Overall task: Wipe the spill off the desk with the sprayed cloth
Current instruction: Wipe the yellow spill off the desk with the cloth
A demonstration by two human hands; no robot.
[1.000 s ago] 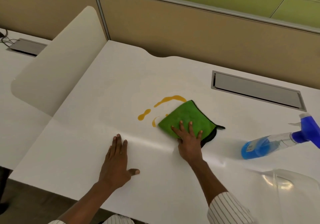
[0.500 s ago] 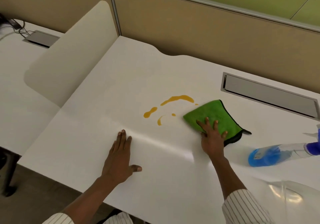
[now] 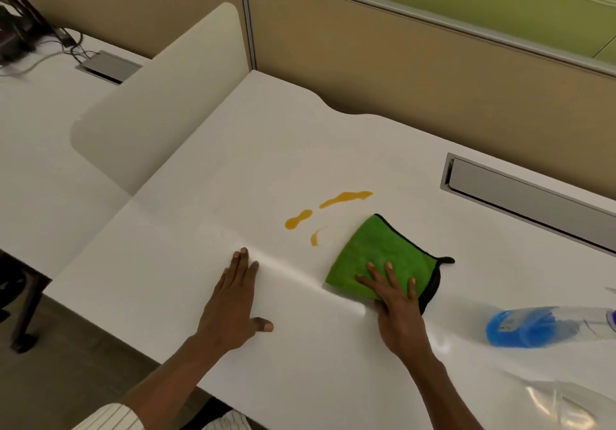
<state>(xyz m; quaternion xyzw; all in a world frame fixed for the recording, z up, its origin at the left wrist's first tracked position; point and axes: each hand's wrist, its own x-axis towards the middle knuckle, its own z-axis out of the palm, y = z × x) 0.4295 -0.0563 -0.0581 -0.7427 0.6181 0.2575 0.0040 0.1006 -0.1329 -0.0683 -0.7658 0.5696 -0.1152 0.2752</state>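
Observation:
An orange spill (image 3: 345,198) lies in three streaks on the white desk (image 3: 266,149). A folded green cloth (image 3: 383,253) with a black edge lies just right of and below the streaks, its left edge close to the lowest one. My right hand (image 3: 398,306) presses flat on the cloth's near corner with the fingers spread. My left hand (image 3: 233,306) rests palm down on the bare desk, left of the cloth and nearer than the spill, holding nothing.
A spray bottle (image 3: 533,326) with blue liquid lies on its side at the right. A grey cable hatch (image 3: 533,196) is set into the desk behind it. A clear plastic object (image 3: 560,403) shows at the bottom right. A white divider panel (image 3: 160,96) stands at the left.
My right hand slid the cloth right, off the spill, then back left and nearer to me, up to the lowest streak. A small orange dot is gone. My left hand stayed put.

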